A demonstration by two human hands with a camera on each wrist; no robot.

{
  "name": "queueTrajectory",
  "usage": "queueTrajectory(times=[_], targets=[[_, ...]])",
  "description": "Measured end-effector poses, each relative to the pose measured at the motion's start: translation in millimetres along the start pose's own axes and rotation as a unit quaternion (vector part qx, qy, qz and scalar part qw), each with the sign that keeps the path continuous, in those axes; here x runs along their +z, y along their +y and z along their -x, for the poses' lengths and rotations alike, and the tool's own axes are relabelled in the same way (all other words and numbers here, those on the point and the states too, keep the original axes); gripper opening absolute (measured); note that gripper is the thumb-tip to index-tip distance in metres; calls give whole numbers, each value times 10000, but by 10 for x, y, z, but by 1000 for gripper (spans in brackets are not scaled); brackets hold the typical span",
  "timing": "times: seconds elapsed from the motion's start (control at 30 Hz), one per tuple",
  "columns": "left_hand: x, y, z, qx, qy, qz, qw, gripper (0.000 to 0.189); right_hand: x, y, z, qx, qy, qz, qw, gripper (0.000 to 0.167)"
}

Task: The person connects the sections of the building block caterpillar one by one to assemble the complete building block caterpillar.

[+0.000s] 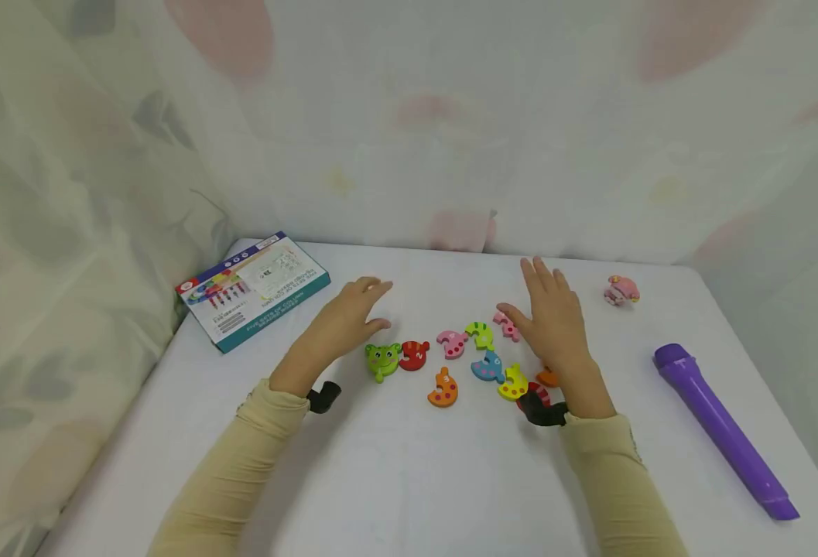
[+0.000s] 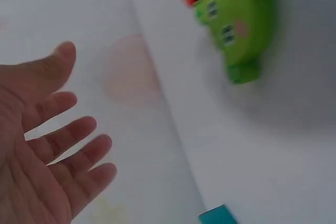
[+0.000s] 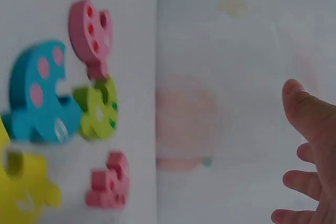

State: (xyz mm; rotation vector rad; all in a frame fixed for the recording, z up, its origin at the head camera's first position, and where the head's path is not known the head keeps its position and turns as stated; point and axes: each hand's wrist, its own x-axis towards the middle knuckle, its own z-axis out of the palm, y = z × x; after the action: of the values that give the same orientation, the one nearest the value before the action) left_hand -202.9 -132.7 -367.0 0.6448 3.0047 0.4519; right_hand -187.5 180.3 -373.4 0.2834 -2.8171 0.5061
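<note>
My left hand (image 1: 347, 319) hovers over the left of the table, fingers stretched forward, holding nothing. Just right of it lies a green frog-faced puzzle piece (image 1: 382, 359), with a red piece (image 1: 415, 355) against its side. My right hand (image 1: 555, 321) is raised with fingers spread and nothing in it. Near its thumb is a small pink piece (image 1: 507, 326). Between the hands lie a pink spotted piece (image 1: 453, 343), a lime piece (image 1: 480, 335), a blue piece (image 3: 39, 95), a yellow piece (image 1: 514, 382) and an orange piece (image 1: 443, 388). The right wrist partly hides another red piece (image 1: 535, 394) and an orange one (image 1: 548, 377).
A flat printed box (image 1: 255, 290) lies at the table's back left. On the right are a purple tube (image 1: 725, 433) and a small pink figurine (image 1: 621, 290). Patterned curtain fabric (image 1: 409, 139) hangs behind the white table (image 1: 409, 480) and along its sides.
</note>
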Motion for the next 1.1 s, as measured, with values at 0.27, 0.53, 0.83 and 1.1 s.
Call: queueTrajectory(times=[0.27, 0.53, 0.83, 1.1], targets=[[335, -54, 45, 243, -1245, 190, 9917, 51, 433, -379, 23, -675, 79, -453, 9967, 69], [469, -110, 109, 459, -1670, 298, 9844, 55, 852, -741, 93, -1162, -1318, -327, 9839, 69], [505, -155, 148, 827, -1556, 345, 9837, 47, 1094, -915, 103, -1356, -1660, 71, 9767, 63], [562, -204, 192, 892, -1483, 610, 9830, 47, 1098, -976, 153, -1194, -1495, 323, 9810, 48]])
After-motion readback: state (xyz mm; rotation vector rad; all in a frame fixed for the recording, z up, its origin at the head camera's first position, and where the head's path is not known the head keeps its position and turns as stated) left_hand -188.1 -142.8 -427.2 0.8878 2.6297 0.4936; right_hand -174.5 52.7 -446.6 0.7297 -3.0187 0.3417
